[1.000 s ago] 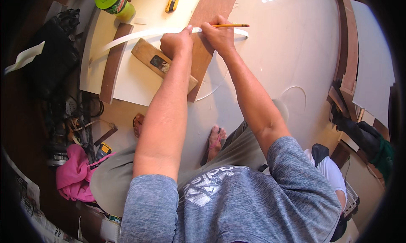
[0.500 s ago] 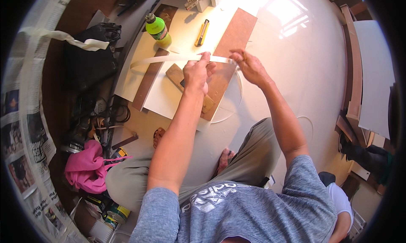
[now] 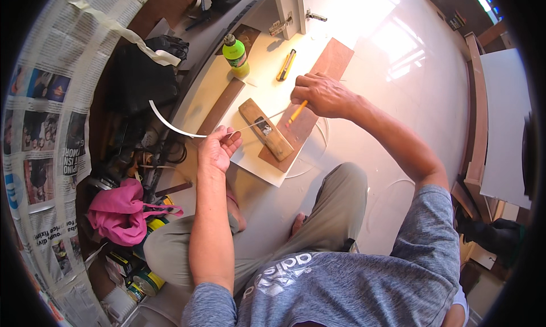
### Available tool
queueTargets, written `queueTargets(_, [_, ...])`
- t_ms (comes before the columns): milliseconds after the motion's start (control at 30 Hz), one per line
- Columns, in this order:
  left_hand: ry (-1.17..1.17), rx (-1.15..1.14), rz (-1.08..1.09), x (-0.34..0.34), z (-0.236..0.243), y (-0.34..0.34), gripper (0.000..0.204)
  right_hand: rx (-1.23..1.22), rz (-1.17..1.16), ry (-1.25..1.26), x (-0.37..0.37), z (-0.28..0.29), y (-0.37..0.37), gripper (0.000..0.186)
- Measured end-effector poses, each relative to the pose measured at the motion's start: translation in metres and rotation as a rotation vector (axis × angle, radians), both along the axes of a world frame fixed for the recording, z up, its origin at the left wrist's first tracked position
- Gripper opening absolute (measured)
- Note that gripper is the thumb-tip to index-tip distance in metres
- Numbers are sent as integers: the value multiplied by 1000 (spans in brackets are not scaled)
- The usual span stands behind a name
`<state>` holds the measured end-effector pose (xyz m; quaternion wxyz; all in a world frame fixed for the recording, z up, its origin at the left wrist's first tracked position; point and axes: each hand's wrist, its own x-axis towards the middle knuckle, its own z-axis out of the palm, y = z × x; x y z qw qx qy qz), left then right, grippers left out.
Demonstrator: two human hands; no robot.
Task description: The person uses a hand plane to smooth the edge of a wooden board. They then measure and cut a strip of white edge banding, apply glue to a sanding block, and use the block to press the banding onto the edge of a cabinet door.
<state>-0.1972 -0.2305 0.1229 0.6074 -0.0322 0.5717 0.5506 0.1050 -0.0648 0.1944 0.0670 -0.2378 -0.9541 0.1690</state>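
My left hand (image 3: 219, 148), palm up with curled fingers, grips a thin white strip (image 3: 176, 128) whose curved free end arches out to the left. The strip runs rightward toward my right hand (image 3: 318, 94), which is closed around a yellow pencil (image 3: 297, 112); whether those fingers also pinch the strip is hard to make out. Below them lies a wooden hand plane (image 3: 276, 142) on a brown board (image 3: 310, 125), on a pale panel (image 3: 259, 173). A narrow brown piece (image 3: 222, 105) lies to the left. A yellow utility knife (image 3: 286, 65) and a green bottle (image 3: 236, 57) stand farther back.
An upright white piece with hinges (image 3: 287, 8) stands at the back. On my left are newspaper (image 3: 42, 128), black bags (image 3: 136, 77), a pink cloth (image 3: 122, 213) and several containers. A white board with wooden rails (image 3: 503, 122) is at right, and another person's white sleeve (image 3: 458, 304) shows low right.
My left hand has moved down and left with the strip, whose free end now hangs lower. My right hand has moved slightly forward, the pencil now pointing down. The view has shifted.
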Motion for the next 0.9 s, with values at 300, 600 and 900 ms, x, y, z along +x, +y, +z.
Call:
queueTargets(300, [131, 8, 3, -3, -79, 18, 12, -197, -743, -141, -65, -53, 64, 42])
queueTargets(600, [70, -12, -79, 12, -97, 44, 25, -404, -982, -61, -100, -148, 103, 32])
queueTargets(900, [-13, 26, -175, 8, -104, 64, 28, -289, -970, 120, -100, -183, 116, 27])
